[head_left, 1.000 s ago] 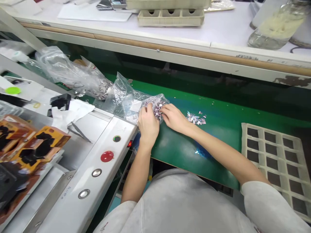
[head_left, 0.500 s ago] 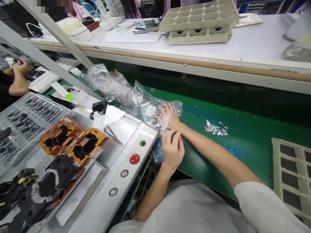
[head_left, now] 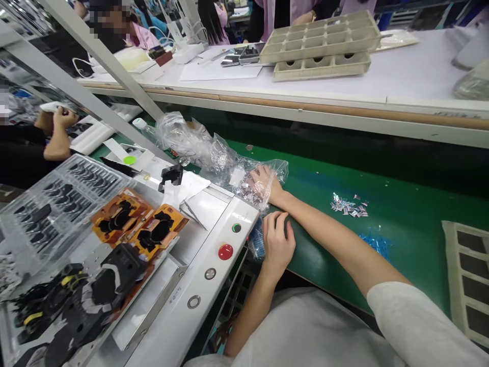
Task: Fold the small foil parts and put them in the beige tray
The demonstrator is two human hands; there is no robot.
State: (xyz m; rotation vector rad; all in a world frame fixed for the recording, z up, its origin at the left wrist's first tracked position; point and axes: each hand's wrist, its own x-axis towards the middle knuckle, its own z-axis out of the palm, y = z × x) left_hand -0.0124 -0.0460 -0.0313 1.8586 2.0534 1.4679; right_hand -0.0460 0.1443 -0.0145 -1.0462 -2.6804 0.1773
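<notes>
A clear plastic bag (head_left: 280, 168) full of small shiny pieces (head_left: 248, 192) lies on the green bench beside the white machine's corner. Inside its mouth is my right hand (head_left: 266, 182), fingers bent and a little apart over the pieces; the fingertips are partly hidden by film and pieces. My left hand (head_left: 278, 237) hovers just in front of the bag, loosely curled with fingers apart and nothing visible in it. Next to the left hand, a blue item in clear wrap (head_left: 257, 239) sits by the machine edge, partly covered.
A loose pile of small strips (head_left: 348, 205) and blue film scraps (head_left: 376, 245) lie to the right. A cream compartment tray (head_left: 451, 270) stands at the right edge. The machine panel has a red button (head_left: 225, 252). Tweezers (head_left: 195, 216) and orange fixtures (head_left: 158, 232) lie left.
The view has shifted, so the scene sits lower and further right. My right hand's fingers have drawn closer together in the bag; my left hand has moved slightly away from the bag's edge.
</notes>
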